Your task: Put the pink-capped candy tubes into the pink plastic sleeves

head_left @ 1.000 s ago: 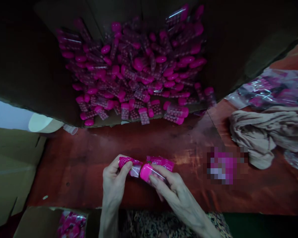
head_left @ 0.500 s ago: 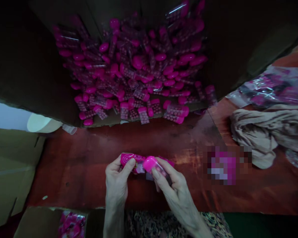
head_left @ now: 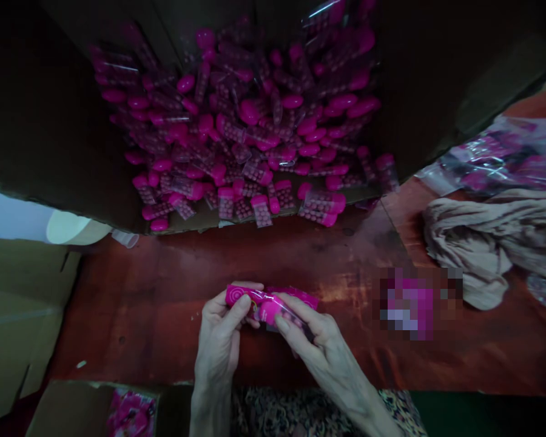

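Note:
My left hand (head_left: 225, 325) pinches a pink printed wrapper (head_left: 239, 295) between thumb and fingers. In my right hand (head_left: 312, 334) is a small clear container with a pink cap (head_left: 268, 309), its capped end against the wrapper's opening. Both hands are close together above the red-brown table (head_left: 164, 303). Behind my right fingers, more pink wrapper material (head_left: 300, 296) shows. Beyond the hands, a large open cardboard box (head_left: 418, 109) holds a heap of similar pink-capped containers (head_left: 255, 139).
To the right lie a beige cloth (head_left: 473, 243) and clear bags with pink items (head_left: 509, 158). A pale bowl (head_left: 75, 229) and a small clear cup (head_left: 125, 238) stand at the left. Below left, a box holds pink packets (head_left: 131, 414).
The container's pink cap has moved left and slightly down, up against the wrapper. My left hand has shifted a little to the right.

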A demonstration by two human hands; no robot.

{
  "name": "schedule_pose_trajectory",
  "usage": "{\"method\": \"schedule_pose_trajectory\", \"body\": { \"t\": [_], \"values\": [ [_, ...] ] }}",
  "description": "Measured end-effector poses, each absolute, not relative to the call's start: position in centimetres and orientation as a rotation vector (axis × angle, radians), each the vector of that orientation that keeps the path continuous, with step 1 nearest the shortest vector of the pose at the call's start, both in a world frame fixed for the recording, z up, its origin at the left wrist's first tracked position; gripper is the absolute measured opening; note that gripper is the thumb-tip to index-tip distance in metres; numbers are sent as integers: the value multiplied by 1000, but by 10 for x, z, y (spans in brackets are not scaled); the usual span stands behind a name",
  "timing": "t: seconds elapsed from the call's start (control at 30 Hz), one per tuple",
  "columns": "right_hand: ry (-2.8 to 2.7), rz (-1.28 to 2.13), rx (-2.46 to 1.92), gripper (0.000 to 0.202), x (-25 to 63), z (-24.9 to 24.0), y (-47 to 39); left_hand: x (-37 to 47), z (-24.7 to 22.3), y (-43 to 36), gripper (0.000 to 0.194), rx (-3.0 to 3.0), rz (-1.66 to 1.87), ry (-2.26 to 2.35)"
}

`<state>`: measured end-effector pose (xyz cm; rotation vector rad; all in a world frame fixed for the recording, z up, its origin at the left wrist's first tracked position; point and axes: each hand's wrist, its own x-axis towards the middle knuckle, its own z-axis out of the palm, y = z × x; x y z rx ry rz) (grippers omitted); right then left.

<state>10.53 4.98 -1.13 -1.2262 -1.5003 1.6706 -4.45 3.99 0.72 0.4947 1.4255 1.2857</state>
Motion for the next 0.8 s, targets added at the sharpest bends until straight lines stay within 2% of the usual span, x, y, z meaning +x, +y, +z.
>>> {"method": "schedule_pose_trajectory", "body": {
  "t": [0.2,0.43,0.63,0.8],
  "values": [
    [-1352,1883,-1063,34,113,-9,54,-41,5,40,17,441,1269,1369],
    [-1389,1801,-1117,32,114,-9,55,-39,7,43,15,442,1271,1377],
    [-1314,1723,-1195,31,112,-16,50,-32,3,39,31,260,1595,1507],
    [-1276,1733,-1161,27,108,-15,49,-14,3,33,22,203,1352,1262]
  ]
}}
